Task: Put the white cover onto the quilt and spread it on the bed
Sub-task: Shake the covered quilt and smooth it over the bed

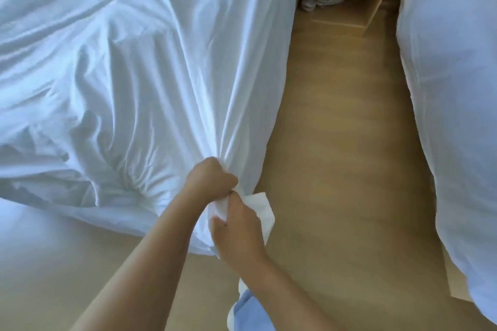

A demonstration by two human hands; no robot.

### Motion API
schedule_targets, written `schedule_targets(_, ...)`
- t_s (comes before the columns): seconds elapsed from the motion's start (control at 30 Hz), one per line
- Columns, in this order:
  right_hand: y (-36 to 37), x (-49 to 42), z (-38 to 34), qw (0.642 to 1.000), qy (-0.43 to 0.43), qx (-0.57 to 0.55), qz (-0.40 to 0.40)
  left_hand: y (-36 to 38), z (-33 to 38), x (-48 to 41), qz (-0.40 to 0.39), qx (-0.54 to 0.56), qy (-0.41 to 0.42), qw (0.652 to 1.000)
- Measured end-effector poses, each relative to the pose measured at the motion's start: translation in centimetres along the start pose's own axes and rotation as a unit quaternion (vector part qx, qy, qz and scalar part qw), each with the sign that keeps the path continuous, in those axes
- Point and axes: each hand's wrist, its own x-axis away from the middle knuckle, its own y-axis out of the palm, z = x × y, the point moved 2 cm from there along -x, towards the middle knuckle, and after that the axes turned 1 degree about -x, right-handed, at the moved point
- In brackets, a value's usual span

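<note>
Both hands on one corner: left hand [212, 177] fisted round bunched white cover [161, 75], right hand [236, 226] pinching its tip. Suggest tugging taut.

The left forearm [150, 250] and right forearm [277, 279] are bare right down to the left grip [212, 177] and right grip [236, 226] — plain hands — and beneath the right forearm shows a soft light-blue garment with a white edge [246, 313], too cropped to identify.
</note>
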Motion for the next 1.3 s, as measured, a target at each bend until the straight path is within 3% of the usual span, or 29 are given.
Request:
schedule_targets(0.1, -1.3, -0.2, 1.7, 0.986, 0.039, -0.148, -0.067, 0.3, -0.5, -0.1, 0.039, 0.018, -0.039, 0.998)
schedule_targets(0.2, -3.9, -3.1, 4.3, 0.963, 0.093, -0.252, 0.007, -0.4, -0.5, -0.2, 0.078, 0.065, -0.042, 0.994)
schedule_targets(0.23, -4.3, -4.0, 5.0, 0.959, 0.118, -0.259, -0.015, -0.7, -0.3, -0.2, 0.090, 0.077, -0.043, 0.992)
schedule_targets(0.33, -3.7, -4.1, 4.5, 0.942, 0.128, -0.237, -0.199, -1.2, 0.7, 0.4, 0.116, 0.106, -0.059, 0.986)
schedule_targets(0.43, -4.7, -2.2, 2.3, 0.939, 0.114, -0.273, -0.175, -1.3, 2.3, 1.7, 0.117, 0.092, -0.076, 0.986)
schedule_targets(0.53, -9.2, -0.6, 0.2, 0.921, 0.087, -0.354, -0.133, -2.7, 6.5, 3.4, 0.131, 0.084, -0.015, 0.988)
schedule_targets(0.63, -13.4, 0.9, -0.9, 0.871, 0.053, -0.454, -0.181, -4.0, 11.0, 4.8, 0.113, 0.060, 0.076, 0.989)
schedule_targets(0.8, -12.7, 1.5, 3.5, 0.908, 0.104, -0.377, -0.147, 1.1, 10.3, 3.3, -0.042, -0.020, 0.017, 0.999)
schedule_targets(0.97, -11.5, -0.5, 8.1, 0.934, 0.191, -0.295, -0.066, 6.7, 9.0, 0.0, -0.053, -0.108, 0.003, 0.993)
schedule_targets(1.13, -15.3, -5.5, 9.5, 0.961, 0.176, -0.206, -0.052, 7.7, 11.9, -2.9, -0.035, -0.172, 0.010, 0.984)
schedule_targets(1.3, -20.4, -10.2, 8.3, 0.975, 0.145, -0.151, -0.075, 7.1, 17.7, -4.8, -0.020, -0.119, 0.011, 0.993)
